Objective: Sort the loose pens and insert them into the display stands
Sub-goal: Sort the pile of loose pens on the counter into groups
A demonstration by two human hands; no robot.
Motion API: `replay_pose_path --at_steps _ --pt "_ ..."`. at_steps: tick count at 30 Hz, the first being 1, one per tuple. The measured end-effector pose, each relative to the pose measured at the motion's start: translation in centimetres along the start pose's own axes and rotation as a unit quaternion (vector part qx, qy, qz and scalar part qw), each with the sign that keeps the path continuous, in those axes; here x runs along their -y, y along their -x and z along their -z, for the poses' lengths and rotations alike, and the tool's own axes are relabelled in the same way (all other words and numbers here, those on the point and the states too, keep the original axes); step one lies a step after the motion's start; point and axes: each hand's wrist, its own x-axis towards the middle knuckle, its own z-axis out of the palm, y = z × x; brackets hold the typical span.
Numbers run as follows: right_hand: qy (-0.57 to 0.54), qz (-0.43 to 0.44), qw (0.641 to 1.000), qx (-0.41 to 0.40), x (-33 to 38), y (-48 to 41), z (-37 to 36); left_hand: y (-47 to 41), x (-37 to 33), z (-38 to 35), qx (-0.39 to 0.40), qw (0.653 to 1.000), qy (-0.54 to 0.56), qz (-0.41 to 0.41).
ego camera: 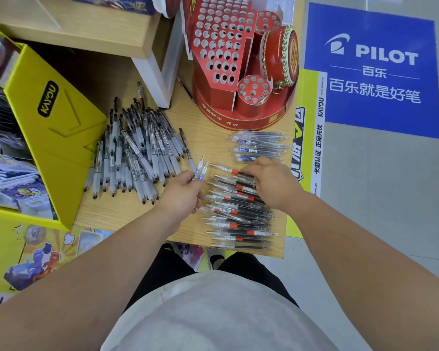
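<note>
On the wooden table (208, 145) lie three groups of pens. A big loose heap of black-ink pens (137, 153) is on the left. A short row of blue-labelled pens (257, 146) lies at the right, below the red display stand (228, 59) with its many empty holes. Nearer me is a long row of red-labelled pens (238, 214). My left hand (180, 193) holds a few blue-labelled pens (200, 169), tips pointing up. My right hand (271, 181) rests on the top of the red-labelled row, fingers bent over a pen there.
A yellow display box (51, 138) stands at the left beside the black heap. A wooden shelf with a white leg (152, 72) rises behind the heap. A red drum ornament (280, 54) sits on the stand. The table's right edge borders the floor with a blue sticker (373, 69).
</note>
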Motion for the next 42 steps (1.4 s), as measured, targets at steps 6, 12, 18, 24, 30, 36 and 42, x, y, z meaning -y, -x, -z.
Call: replay_pose_path --at_steps 6,12,18,24,30,36,42 --pt "0.011 -0.007 1.0 0.007 -0.2 -0.4 0.4 0.2 -0.6 -0.1 0.002 1.0 0.007 0.003" --pt "-0.041 -0.019 0.998 -0.043 -0.2 -0.2 0.7 0.4 -1.3 0.0 0.011 1.0 -0.019 -0.023" --pt "-0.498 -0.15 0.854 -0.008 2.4 2.1 2.8 1.3 -2.4 -0.9 0.093 0.987 -0.09 -0.096" --pt "-0.584 -0.185 0.79 -0.002 2.2 4.2 1.2 1.6 -3.1 -2.8 0.152 0.963 -0.173 -0.136" --pt "-0.583 -0.241 0.774 -0.047 0.6 5.8 -0.4 0.7 -1.6 -3.0 0.052 0.891 -0.37 -0.256" --pt "-0.448 -0.224 0.863 -0.068 -0.6 5.7 -1.9 0.9 -0.8 -2.9 0.014 0.828 -0.419 -0.372" --pt "-0.383 -0.215 0.897 -0.044 -0.7 5.5 -1.7 0.5 -0.6 -3.4 0.044 0.792 -0.455 -0.405"
